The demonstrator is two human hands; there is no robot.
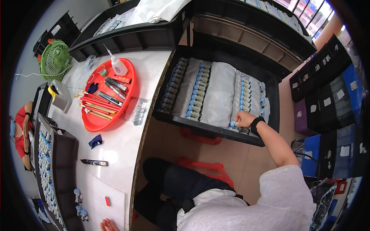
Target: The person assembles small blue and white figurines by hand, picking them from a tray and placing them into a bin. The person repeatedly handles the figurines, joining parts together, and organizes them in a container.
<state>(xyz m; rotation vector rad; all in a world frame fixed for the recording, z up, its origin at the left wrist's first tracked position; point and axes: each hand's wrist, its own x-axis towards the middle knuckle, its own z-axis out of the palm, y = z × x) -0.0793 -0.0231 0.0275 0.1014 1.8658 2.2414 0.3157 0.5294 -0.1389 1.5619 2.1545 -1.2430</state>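
At your left: one green fan (56,59), far; one left crate (64,154), dark-walled, holding massed blue-headed figures. Beside it, near, three loose figures (80,210) on the white table (115,169). One black pen (94,162), pale marks on its barrel, too small to tell. One blue wrap (95,141). One red block (107,201). Your left hand (109,225), at the near edge, fingers loosely bent, nothing seen in them; cut off by the border, so its full state cannot be told. Farther up, one red tray (132,73), with brushes (101,104), knives (110,98) and a white bottle (119,66). Next, one right crate (208,129), its rows running near to far between white sheets (217,92). One figure (232,124), at the near end of a right-hand row, just inside the near wall: blue head to the left, body partly under your fingers; long axis seemingly crosswise to the row, tilt not certain. Your right hand (243,120), thumb and fingers pinching it from the right, is the nearer hand; the left is well apart. One black wristband (257,123). Far right: stacked bins (308,98), bearing white labels (327,101), lettering not legible.
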